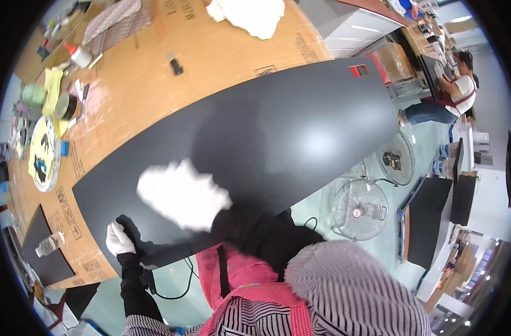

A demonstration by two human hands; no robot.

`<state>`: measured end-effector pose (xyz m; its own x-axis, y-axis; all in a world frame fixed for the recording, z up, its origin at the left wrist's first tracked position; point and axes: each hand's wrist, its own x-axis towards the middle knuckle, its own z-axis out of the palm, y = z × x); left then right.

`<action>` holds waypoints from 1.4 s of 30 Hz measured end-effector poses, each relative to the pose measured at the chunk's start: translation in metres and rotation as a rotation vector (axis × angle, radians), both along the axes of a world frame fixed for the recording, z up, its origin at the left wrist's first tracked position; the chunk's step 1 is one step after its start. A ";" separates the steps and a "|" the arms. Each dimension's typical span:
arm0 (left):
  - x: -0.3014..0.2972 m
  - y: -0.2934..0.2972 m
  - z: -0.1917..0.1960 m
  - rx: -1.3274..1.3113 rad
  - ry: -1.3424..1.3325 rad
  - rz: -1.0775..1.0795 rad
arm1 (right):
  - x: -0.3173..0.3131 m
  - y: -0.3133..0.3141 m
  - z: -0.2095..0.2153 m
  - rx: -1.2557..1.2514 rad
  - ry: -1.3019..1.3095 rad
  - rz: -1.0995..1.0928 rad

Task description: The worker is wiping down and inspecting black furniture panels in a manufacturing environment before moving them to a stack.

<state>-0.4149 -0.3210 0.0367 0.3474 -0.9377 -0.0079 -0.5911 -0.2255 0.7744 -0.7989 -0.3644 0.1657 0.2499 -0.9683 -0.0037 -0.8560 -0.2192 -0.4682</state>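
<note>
Left hand (119, 239), gloved, clamped on near-left edge of black panel (278, 129) lying on worktop (132, 84). Right hand (183, 196) blurred on panel; grip cannot be told.

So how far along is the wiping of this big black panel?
Done: can't say for sure; the black panel looks glossy and evenly dark throughout. In hand: the right hand, in a white glove and motion-blurred, sweeps the near end, while the left hand grips the near edge. Left: cannot tell from this view; no smudges show on the far end.
</note>
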 end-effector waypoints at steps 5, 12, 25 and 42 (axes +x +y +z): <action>-0.044 -0.009 0.023 0.155 -0.148 0.144 | -0.090 0.016 0.010 -0.114 -0.067 0.411; -0.314 -0.029 0.032 0.126 0.043 -0.054 | -0.505 -0.055 -0.007 -0.171 0.520 -0.489; -0.572 -0.090 0.034 0.018 -0.486 0.225 | -0.407 -0.073 0.006 0.114 0.030 0.110; -0.560 -0.098 0.021 0.011 -0.604 0.176 | -0.707 -0.179 -0.102 -0.357 0.436 -0.771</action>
<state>-0.9746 -0.4187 0.0573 0.4426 -0.8671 0.2285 -0.8769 -0.3653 0.3126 -1.5059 -0.5436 0.0635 -0.4111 -0.8277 0.3819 -0.9078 0.4101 -0.0882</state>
